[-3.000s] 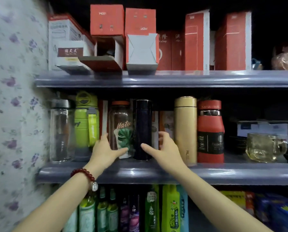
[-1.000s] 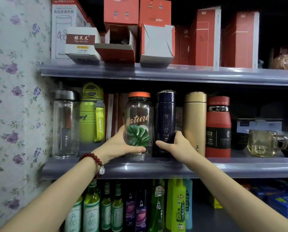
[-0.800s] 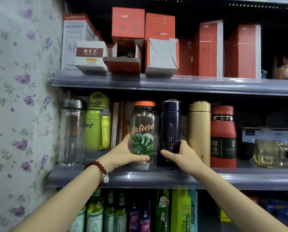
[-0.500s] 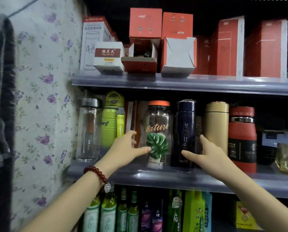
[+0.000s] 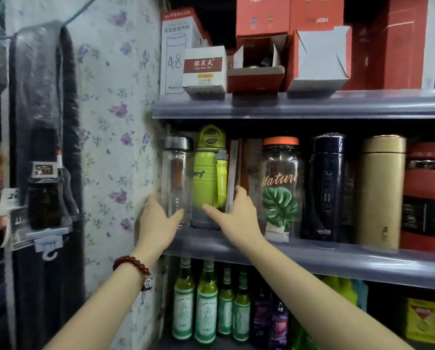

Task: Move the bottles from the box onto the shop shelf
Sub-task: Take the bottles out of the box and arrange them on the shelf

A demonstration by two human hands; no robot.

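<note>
My left hand point(image 5: 158, 221) has its fingers round the clear bottle point(image 5: 176, 173). My right hand point(image 5: 236, 218) holds the green bottle point(image 5: 209, 173). Both bottles stand on the shelf point(image 5: 312, 256), by the wall point(image 5: 115, 147).

The clear glass jar point(image 5: 280, 173) with the orange lid bears "Nature" in gold script above a green leaf print. On the upper shelf, the tall white box point(image 5: 174, 62) at far left has "48" handwritten on it. The red box point(image 5: 259, 16) to its right shows "HDF". The gold flask point(image 5: 381, 193) reads "HL" near its base. Print on the lime-green bottle point(image 5: 207, 178) and the clear glass bottle point(image 5: 176, 173) is too blurred to read.
</note>
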